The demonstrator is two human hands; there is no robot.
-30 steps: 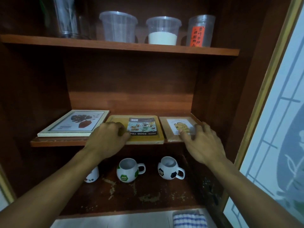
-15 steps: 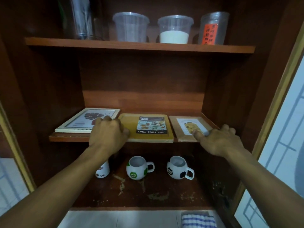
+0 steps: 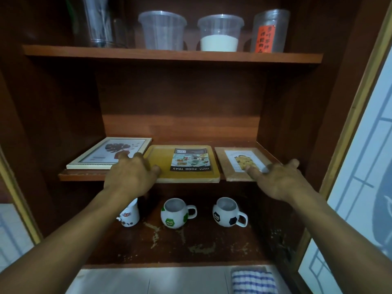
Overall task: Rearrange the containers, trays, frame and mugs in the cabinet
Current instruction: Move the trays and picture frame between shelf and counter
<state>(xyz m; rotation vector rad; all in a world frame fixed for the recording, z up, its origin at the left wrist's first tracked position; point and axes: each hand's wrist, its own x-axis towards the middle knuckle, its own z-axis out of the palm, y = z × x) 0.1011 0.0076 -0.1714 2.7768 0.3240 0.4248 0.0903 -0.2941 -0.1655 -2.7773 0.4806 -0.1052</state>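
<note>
The yellow food tray [image 3: 161, 160] is seen lying flat on the middle shelf [image 3: 84, 176], its near edge overhanging the shelf's front. The left hand [image 3: 131, 177] is laid over the tray's near left corner; the thumb is rested on the tray's surface and the bent fingers [image 3: 139, 156] reach to the seam with the leaf-print picture frame [image 3: 99, 154] just left of the tray. Whether the edge is gripped cannot be told.

Just right of the tray a smaller wooden tray [image 3: 222, 164] is placed, and the right hand [image 3: 280, 179] is spread flat over its near right corner, with the forefinger [image 3: 251, 171] on its pale sticker.

Below the tray three mugs are lined up: a Nescafé mug [image 3: 128, 216], a green-patched football mug [image 3: 174, 216] and a black-patched football mug [image 3: 227, 214].

Above the tray, on the top shelf, an empty clear tub [image 3: 162, 30], a tub of white powder [image 3: 219, 37] and an orange-labelled jar [image 3: 270, 31] are stood in a row.
</note>
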